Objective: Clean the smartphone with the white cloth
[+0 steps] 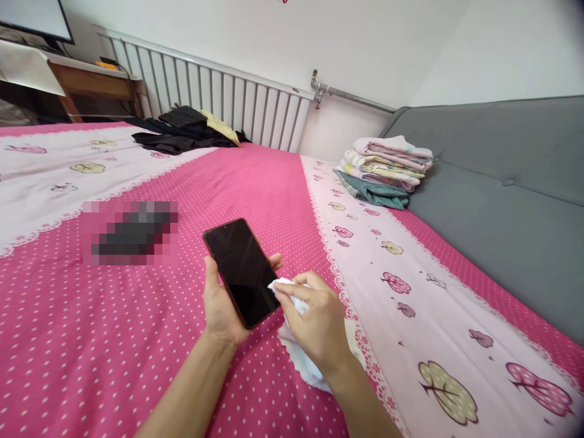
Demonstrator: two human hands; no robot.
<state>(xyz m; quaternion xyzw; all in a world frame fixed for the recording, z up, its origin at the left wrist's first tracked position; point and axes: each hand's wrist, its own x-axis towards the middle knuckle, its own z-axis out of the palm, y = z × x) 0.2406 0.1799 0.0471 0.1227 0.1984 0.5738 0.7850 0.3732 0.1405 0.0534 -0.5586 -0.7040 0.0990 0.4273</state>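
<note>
A smartphone [241, 267] with a dark screen and a reddish-brown case edge lies in my left hand [221, 310]. The thumb grips its left edge, and fingertips show beyond its right edge. My right hand [319, 316] pinches a white cloth [292, 289], its fingers closed at the phone's lower right edge. Whether the cloth presses on the glass there I cannot tell. More of the white fabric hangs or lies below the right hand, over the pink polka-dot bedspread [274, 188].
A blurred dark object [134, 234] lies on the bed to the left. Black clothes [182, 128] are heaped near the white radiator [228, 91]. Folded bedding [385, 167] is stacked against the grey headboard [502, 164]. A desk [91, 82] with a monitor [39, 21] stands at the far left.
</note>
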